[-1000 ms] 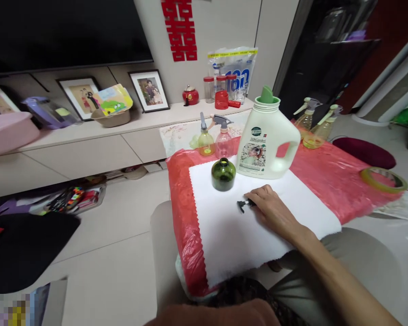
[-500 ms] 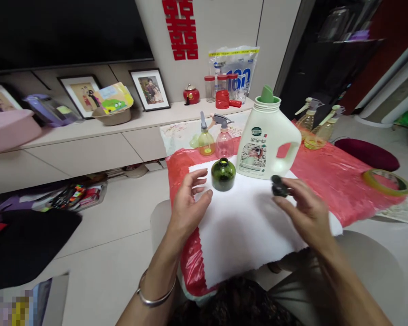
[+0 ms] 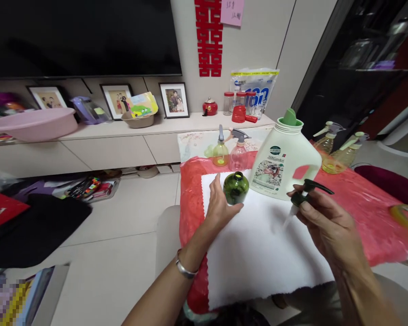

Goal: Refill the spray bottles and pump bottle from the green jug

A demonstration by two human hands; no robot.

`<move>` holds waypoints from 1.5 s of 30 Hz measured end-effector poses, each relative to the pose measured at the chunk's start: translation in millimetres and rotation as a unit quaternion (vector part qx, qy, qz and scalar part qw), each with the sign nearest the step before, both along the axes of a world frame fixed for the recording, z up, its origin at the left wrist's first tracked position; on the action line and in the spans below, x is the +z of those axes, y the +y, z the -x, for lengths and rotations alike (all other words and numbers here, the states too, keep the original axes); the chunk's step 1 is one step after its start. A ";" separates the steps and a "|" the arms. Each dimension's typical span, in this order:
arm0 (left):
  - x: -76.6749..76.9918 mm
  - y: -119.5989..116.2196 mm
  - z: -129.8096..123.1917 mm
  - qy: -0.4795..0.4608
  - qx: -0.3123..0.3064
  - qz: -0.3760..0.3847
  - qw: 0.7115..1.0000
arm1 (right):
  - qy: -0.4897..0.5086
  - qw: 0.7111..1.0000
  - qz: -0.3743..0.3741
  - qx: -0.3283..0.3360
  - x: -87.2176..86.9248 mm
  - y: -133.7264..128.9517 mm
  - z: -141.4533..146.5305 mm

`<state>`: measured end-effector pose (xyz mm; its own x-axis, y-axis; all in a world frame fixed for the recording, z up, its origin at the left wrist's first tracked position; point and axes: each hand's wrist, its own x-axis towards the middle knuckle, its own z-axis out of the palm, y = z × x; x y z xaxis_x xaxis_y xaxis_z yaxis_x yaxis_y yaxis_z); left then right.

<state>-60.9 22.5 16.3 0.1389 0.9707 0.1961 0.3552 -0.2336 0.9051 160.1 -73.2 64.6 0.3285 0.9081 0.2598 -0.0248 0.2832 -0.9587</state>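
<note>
A dark green bottle [image 3: 236, 189] with an open neck stands upright on the white cloth [image 3: 258, 253]. My left hand [image 3: 219, 201] is curved around its left side, the thumb across the front near the base; some fingertips are hidden. Off to the right, my right hand [image 3: 326, 217] holds a dark green pump head [image 3: 304, 194] above the cloth, its pale tube slanting down to the left. Between and behind my hands is a large pale green detergent jug [image 3: 285, 158], uncapped, with a green spout.
Behind the bottle stand a yellow spray bottle [image 3: 221, 151] and a pink spray bottle [image 3: 238, 156]. More spray bottles [image 3: 340, 158] are at the right, on red plastic sheeting [image 3: 353, 217]. A roll of tape [image 3: 406, 217] lies at the right edge.
My left hand has moved right to the green bottle. My right hand has turned the pump head, so its nozzle and tube now show. The camera view has shifted left and up.
</note>
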 end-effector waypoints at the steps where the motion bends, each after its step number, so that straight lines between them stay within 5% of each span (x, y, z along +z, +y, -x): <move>1: -0.1 3.5 -6.5 -0.013 0.009 -0.002 1.000 | -0.013 1.000 -0.016 0.005 7.3 4.0 4.2; 9: -17.4 10.9 -29.6 -0.077 0.040 -0.022 0.996 | -0.119 0.979 -0.162 -0.029 65.4 40.0 38.7; 15: -18.5 10.7 -27.9 -0.077 0.059 -0.022 0.995 | -0.168 0.970 -0.173 -0.016 77.0 78.4 58.0; 28: -27.5 12.2 -30.5 -0.021 0.076 -0.074 0.994 | -0.264 0.963 -0.055 0.026 11.0 113.0 58.0; 45: -33.0 11.8 -32.9 0.023 0.096 -0.125 0.987 | -0.225 0.968 -0.022 0.111 -29.4 123.5 56.0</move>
<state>-28.0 34.3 -16.7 -0.0296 0.9020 0.4307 0.4538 -0.3718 0.8098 104.2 50.3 35.1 -0.0283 0.9279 0.3717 0.3269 0.3600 -0.8738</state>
